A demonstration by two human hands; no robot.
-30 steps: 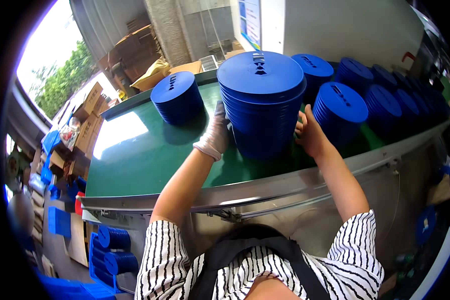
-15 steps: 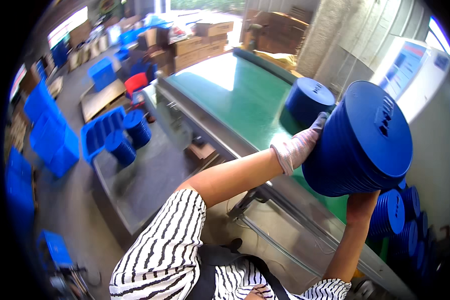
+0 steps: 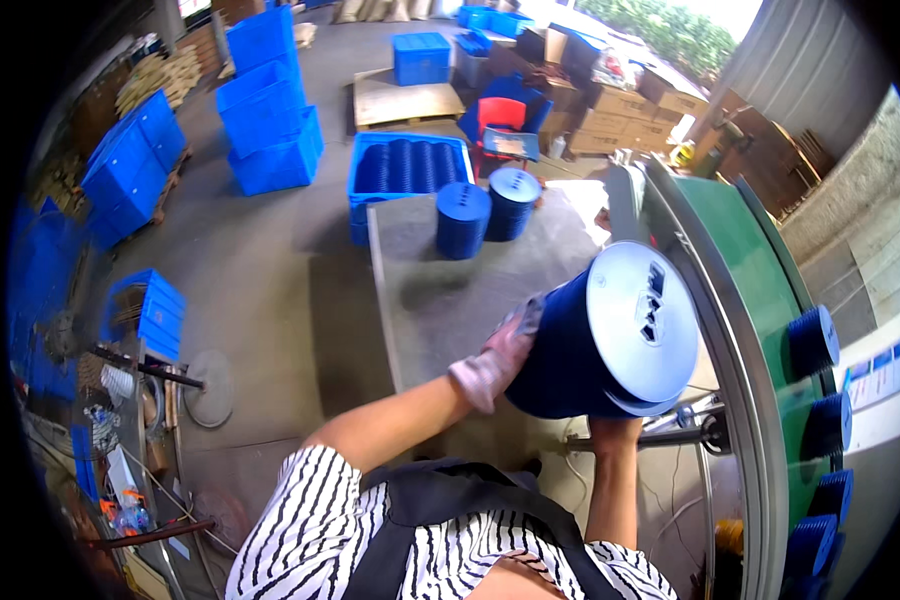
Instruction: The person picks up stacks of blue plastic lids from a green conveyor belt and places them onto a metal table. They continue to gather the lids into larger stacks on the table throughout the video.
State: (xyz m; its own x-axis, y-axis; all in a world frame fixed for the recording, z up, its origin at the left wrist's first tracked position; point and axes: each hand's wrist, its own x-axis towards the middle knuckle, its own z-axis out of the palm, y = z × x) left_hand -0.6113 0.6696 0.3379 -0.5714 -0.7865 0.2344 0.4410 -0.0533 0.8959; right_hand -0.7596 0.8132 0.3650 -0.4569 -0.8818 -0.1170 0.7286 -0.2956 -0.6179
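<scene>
A tall stack of blue round plastic discs (image 3: 642,325) is tilted in front of me, its top disc showing a cut-out pattern. Against its left side presses my left hand (image 3: 502,352), in a light glove with dark fingertips, closed on the discs. My right hand (image 3: 615,432) supports the stack from below; its fingers are hidden behind the discs. Beyond the held stack, two more stacks stand on the grey table: a blue disc stack (image 3: 463,222) and, to its right, another blue disc stack (image 3: 513,205).
The grey table (image 3: 425,300) lies ahead, with a blue crate (image 3: 355,215) full of discs at its far end. On my right runs a green conveyor belt (image 3: 745,245) carrying several disc stacks. Blue bins (image 3: 275,150) and a red chair (image 3: 500,115) stand farther off.
My view and body have turned left. Both hands have carried the disc stack from above the green conveyor to beside the grey table, still holding it.
</scene>
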